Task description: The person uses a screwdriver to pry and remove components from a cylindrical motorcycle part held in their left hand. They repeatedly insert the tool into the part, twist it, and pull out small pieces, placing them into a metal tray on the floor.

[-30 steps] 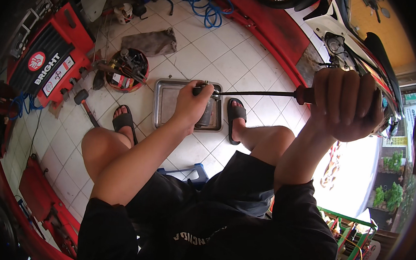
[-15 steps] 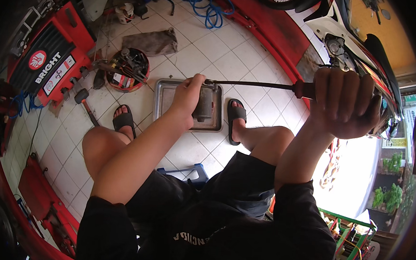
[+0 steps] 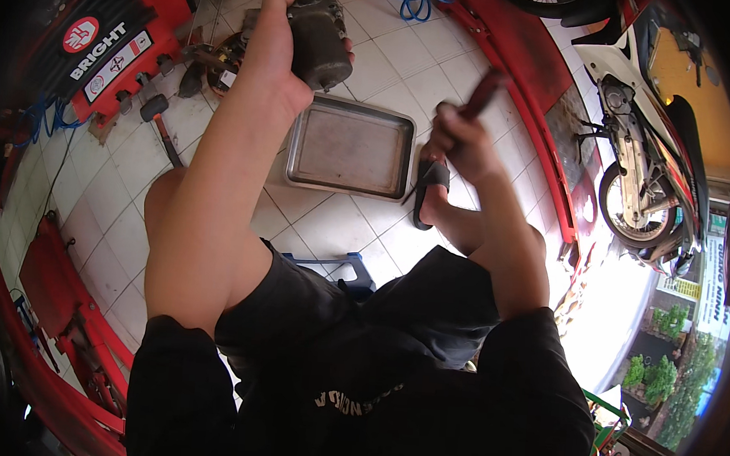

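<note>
Above the metal tray (image 3: 349,148) on the tiled floor (image 3: 332,226), the left hand (image 3: 280,43) is raised, fingers wrapped around a dark cylindrical engine part (image 3: 316,41). Right hand (image 3: 462,142) grips a red-handled tool (image 3: 482,93), blurred.

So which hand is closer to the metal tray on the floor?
The right hand. It hovers just past the metal tray's right edge, holding a red-handled tool. The left hand is raised beyond the tray's far left corner, gripping a dark metal part.
</note>
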Demonstrator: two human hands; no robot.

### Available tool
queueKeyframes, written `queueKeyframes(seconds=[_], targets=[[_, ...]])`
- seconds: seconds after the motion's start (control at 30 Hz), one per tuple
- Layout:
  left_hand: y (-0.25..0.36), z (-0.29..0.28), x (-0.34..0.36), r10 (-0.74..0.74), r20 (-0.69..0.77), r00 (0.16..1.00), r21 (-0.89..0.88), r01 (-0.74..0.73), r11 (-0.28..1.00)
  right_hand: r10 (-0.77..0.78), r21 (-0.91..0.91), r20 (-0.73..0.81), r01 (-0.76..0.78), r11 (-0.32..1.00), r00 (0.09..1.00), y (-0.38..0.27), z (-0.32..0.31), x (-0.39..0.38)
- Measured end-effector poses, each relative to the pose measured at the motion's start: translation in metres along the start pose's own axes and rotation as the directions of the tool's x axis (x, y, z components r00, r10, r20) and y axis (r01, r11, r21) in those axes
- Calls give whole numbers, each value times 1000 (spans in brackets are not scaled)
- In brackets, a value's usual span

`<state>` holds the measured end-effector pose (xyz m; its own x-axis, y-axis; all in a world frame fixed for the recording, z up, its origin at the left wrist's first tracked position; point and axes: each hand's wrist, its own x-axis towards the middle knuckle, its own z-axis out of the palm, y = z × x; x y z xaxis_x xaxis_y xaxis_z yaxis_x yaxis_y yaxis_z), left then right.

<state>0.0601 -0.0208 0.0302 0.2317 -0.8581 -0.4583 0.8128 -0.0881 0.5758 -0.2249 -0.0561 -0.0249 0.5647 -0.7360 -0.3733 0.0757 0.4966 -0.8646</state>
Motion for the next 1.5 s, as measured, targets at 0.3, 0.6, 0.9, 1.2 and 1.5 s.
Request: queueKeyframes(seconds=[0.3,0.6,0.9,1.2,1.5], targets=[[-7,-13,-6,-57,7,998,-12,57,998,270,-550,-462,-512,660,845,252,-54,114],[3,-30,-8,-41,37,998,-21,42,999,181,-617,-719,-737,277,671,353,-64,160],[20,-29,-7,-127,153,980,-189,155,970,194,-589,-730,-747,307,655,370,-61,186],[1,-15,4,-140,-47,989,22,141,990,-105,-735,-561,-436,519,821,261,-62,189],[-31,3,-14,-305,25,952,223,292,930,-94,-162,-301,46,986,949,-37,-43,91]])
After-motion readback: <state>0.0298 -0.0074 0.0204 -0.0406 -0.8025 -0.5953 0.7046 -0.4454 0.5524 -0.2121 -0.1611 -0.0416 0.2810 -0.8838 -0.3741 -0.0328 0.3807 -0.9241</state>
